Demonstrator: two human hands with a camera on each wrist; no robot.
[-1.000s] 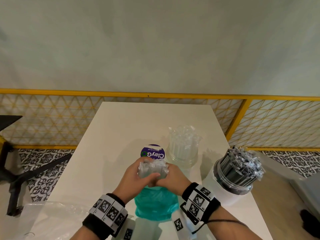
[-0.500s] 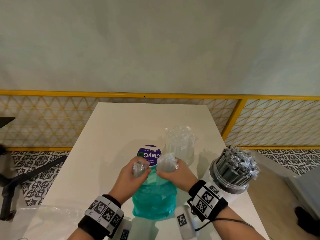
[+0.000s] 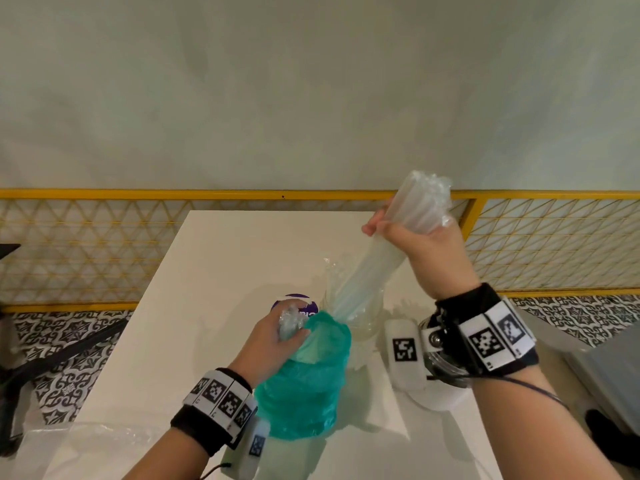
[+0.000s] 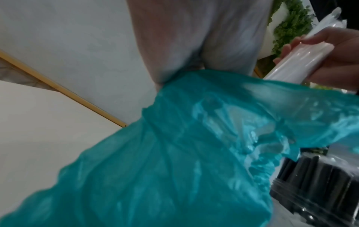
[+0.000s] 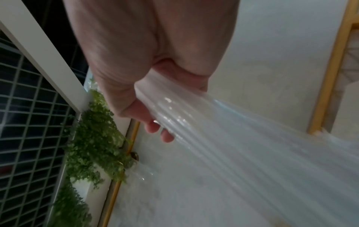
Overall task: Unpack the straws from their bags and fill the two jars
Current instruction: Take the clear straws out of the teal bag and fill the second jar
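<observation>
A teal plastic bag (image 3: 304,393) stands on the white table (image 3: 207,306) in front of me. My left hand (image 3: 277,337) grips its mouth, with a bit of clear wrapping poking out of the fist. My right hand (image 3: 412,237) is raised to the right and holds a long bundle of clear straws (image 3: 377,265). The bundle's lower end still reaches the bag's mouth. A clear jar (image 3: 372,323) with clear straws stands just behind the bag. The jar of black straws (image 4: 314,176) stands to the right, mostly hidden behind my right wrist in the head view.
A round purple-labelled lid (image 3: 294,304) lies behind the bag. A crumpled clear plastic bag (image 3: 86,441) lies at the table's front left. A yellow mesh railing (image 3: 173,194) runs behind the table, and a black chair base (image 3: 52,355) stands on the floor to the left.
Both hands were together at the bag's top. My right hand has since risen up and to the right, drawing the clear straw bundle out of the teal bag. My left hand stays on the bag.
</observation>
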